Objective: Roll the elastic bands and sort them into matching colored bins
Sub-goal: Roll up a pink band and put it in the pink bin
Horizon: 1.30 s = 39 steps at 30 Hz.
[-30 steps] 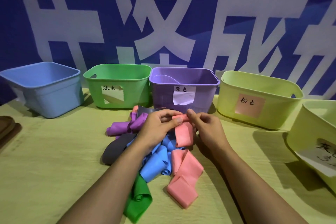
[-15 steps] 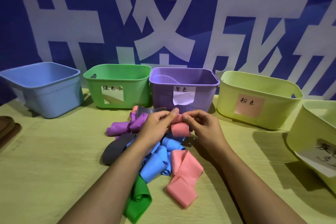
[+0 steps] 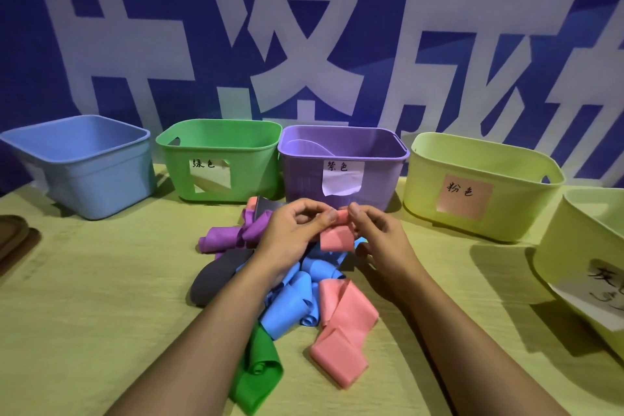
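My left hand (image 3: pixel 290 230) and my right hand (image 3: pixel 381 233) pinch the rolled top of a pink band (image 3: pixel 336 236) just above the pile, its loose end hanging down. Below lie blue bands (image 3: pixel 290 304), another pink band (image 3: pixel 341 331), a green band (image 3: pixel 258 371), a grey band (image 3: pixel 216 275) and purple bands (image 3: pixel 226 238). Behind stand a blue bin (image 3: pixel 84 165), a green bin (image 3: pixel 219 162), a purple bin (image 3: pixel 341 162) and a yellow-green bin with a pink label (image 3: pixel 479 179).
A second yellow-green bin (image 3: pixel 587 267) with a white label sits at the right edge. A brown object (image 3: pixel 13 240) lies at the left table edge. A blue wall banner with white characters rises behind the bins.
The hanging part of the pink band has grown shorter as both hands rolled its top; the hands stayed over the pile.
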Tool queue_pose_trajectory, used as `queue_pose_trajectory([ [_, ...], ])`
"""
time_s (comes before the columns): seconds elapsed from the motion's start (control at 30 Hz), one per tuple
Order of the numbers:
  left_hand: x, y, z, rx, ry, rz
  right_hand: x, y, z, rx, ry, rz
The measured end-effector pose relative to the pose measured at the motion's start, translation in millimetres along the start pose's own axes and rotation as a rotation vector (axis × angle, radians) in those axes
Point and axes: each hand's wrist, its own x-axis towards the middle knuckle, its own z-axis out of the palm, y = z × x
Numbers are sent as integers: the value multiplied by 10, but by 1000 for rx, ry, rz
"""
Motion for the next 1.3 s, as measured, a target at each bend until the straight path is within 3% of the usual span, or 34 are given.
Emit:
queue_pose_trajectory([
  [0.17,-2,6,12,-20,-14,21,-22,-26,29,-27,13,47],
  [0.63,-5,15,14,-32,-30,22,62,57,-30,-211,10,-63],
  [0.77,-14,22,39,-114,-36,-55,82,102,-71,-208,-28,-64],
  [0.87,-27,35,52,-45,-25,-102,78,102,-68,-193,-32,-78],
  [1.0,-16,10,30,47,12,-101,72,101,-58,-197,-56,-115],
  [1.3,-27,33,26,18,-43,-70,42,40,-45,-126,1,-78],
])
